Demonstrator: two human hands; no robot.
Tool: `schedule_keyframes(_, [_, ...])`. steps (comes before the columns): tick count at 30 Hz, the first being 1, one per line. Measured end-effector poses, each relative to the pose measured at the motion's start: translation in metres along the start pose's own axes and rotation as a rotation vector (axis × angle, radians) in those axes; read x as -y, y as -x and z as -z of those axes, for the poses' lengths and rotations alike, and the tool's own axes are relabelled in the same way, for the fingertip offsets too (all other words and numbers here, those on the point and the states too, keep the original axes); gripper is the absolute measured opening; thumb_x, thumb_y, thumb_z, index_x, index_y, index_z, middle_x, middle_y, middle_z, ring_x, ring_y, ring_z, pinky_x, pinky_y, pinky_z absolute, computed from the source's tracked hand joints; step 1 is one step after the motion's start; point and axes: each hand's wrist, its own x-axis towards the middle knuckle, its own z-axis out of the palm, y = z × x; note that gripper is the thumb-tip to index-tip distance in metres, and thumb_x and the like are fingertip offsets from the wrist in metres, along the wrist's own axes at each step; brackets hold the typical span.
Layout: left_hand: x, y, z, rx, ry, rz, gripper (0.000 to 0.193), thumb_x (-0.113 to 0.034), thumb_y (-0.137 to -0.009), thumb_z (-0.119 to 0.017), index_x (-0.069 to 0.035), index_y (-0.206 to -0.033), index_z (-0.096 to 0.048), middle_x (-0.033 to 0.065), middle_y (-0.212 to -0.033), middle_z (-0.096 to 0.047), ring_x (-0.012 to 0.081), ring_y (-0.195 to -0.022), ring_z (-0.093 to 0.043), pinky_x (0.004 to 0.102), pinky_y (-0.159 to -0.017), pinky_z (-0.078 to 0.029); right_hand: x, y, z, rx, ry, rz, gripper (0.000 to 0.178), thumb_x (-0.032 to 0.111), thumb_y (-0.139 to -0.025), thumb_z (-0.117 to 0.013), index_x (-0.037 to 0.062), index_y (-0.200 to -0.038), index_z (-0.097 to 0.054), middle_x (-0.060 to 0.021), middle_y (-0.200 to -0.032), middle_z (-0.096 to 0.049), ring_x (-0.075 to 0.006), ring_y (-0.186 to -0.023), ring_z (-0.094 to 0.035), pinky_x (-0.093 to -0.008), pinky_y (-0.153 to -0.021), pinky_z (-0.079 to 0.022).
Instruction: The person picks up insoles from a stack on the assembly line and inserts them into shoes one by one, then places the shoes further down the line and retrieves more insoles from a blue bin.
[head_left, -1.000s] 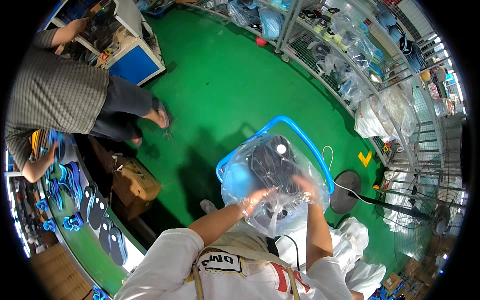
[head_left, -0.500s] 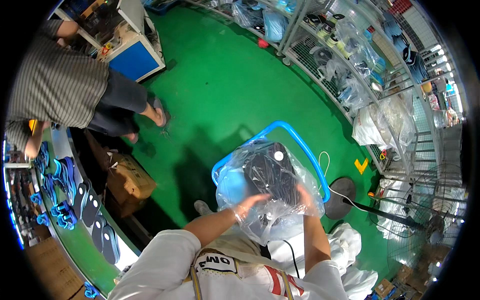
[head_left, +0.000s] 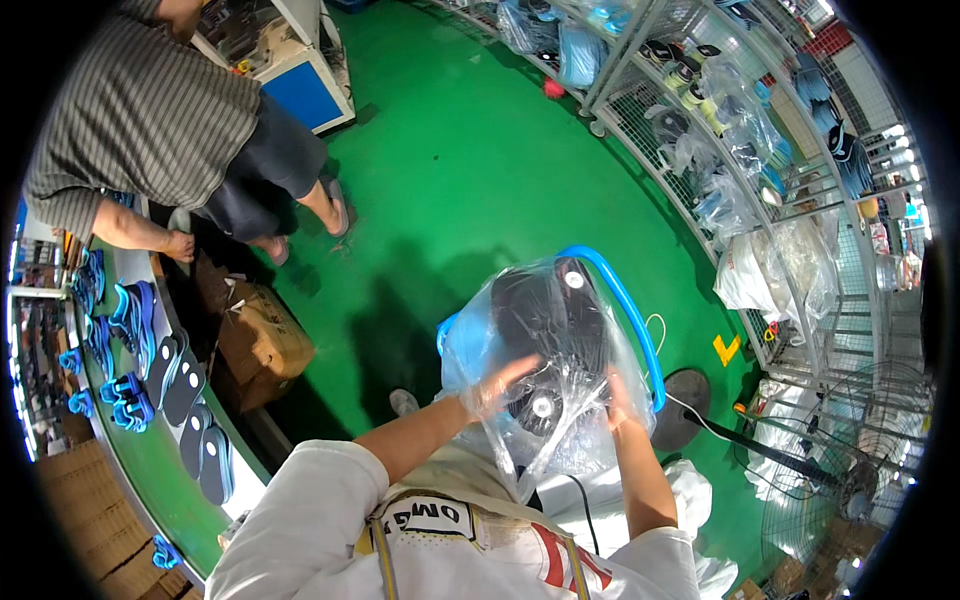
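Note:
A clear plastic bag (head_left: 470, 350) with dark flip-flop soles (head_left: 545, 310) inside sits before my body, inside a blue tubular rim (head_left: 625, 300). Pale blue shows through the bag's left side. My left hand (head_left: 500, 388) grips the bag's near left side, fingers pointing across it and partly under the film. On the right side my right hand (head_left: 622, 402) holds the plastic, its fingers partly hidden by glare and folds. Between my hands the bag is gathered in creases, and a round white mark on a sole shows through.
At the left, a curved workbench (head_left: 160, 485) carries dark soles (head_left: 205, 455) and blue straps (head_left: 127, 402). A co-worker (head_left: 160, 130) stands beyond it, near a cardboard box (head_left: 262, 340). Wire shelving (head_left: 640, 150) runs along the right. A fan's round base (head_left: 683, 395) and cable lie close by.
The bag has been shifted slightly and sits fuller above the rim, its near part pulled tighter. The co-worker's arm has moved down toward the bench edge. My view has shifted a little.

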Motion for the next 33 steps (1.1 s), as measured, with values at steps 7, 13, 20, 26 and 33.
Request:
schedule_keyframes(7, [-0.066, 0.039, -0.033, 0.11, -0.085, 0.157, 0.063, -0.055, -0.078, -0.04, -0.023, -0.131, -0.028, -0.0014, -0.135, -0.026, 0.0169, -0.126, -0.018, 0.0407, -0.099, -0.015, 0.022, 0.044, -0.03, -0.014, 0.134, -0.1, 0.048, 0.041, -0.079, -0.048, 0.004, -0.111, -0.047, -0.0119, -0.104, -0.053, -0.0242, -0.093, -0.051, -0.0386, -0.082, -0.041])
schedule_keyframes(13, [-0.03, 0.035, -0.04, 0.016, 0.136, 0.29, 0.062, -0.045, -0.08, -0.05, -0.009, -0.128, -0.032, 0.0043, -0.131, -0.032, 0.016, -0.12, -0.029, 0.0322, -0.099, -0.025, 0.02, 0.112, -0.027, -0.114, 0.08, -0.028, 0.062, 0.052, -0.069, -0.057, 0.0071, -0.112, -0.048, -0.009, -0.105, -0.055, -0.0222, -0.094, -0.054, -0.0353, -0.08, -0.044])
schedule_keyframes(20, [-0.065, 0.077, -0.076, 0.047, -0.145, 0.233, 0.128, -0.057, -0.06, -0.064, 0.003, -0.121, 0.03, 0.0213, -0.136, 0.005, 0.0273, -0.128, -0.002, 0.0374, -0.102, -0.008, 0.038, 0.184, -0.066, 0.165, -0.101, 0.116, 0.07, 0.05, -0.064, -0.061, 0.0075, -0.117, -0.044, -0.0073, -0.113, -0.052, -0.022, -0.101, -0.051, -0.0353, -0.086, -0.041])
schedule_keyframes(26, [-0.083, 0.104, -0.103, -0.011, 0.02, 0.055, 0.103, -0.04, -0.067, -0.064, -0.003, -0.128, 0.011, 0.0151, -0.131, -0.019, 0.0236, -0.121, -0.023, 0.0341, -0.097, -0.023, 0.043, 0.225, -0.096, 0.05, -0.128, 0.243, 0.072, 0.043, -0.059, -0.062, 0.0063, -0.118, -0.043, -0.0087, -0.114, -0.05, -0.0245, -0.1, -0.051, -0.0372, -0.085, -0.042])
schedule_keyframes(33, [-0.097, 0.136, -0.106, 0.132, 0.167, 0.18, 0.063, -0.046, -0.068, -0.057, -0.01, -0.117, -0.04, 0.0079, -0.111, -0.048, 0.0187, -0.101, -0.048, 0.0338, -0.085, -0.04, 0.03, 0.271, -0.102, 0.055, -0.285, 0.36, 0.071, 0.044, -0.06, -0.055, 0.0037, -0.116, -0.042, -0.0128, -0.108, -0.052, -0.0275, -0.091, -0.055, -0.0407, -0.076, -0.047])
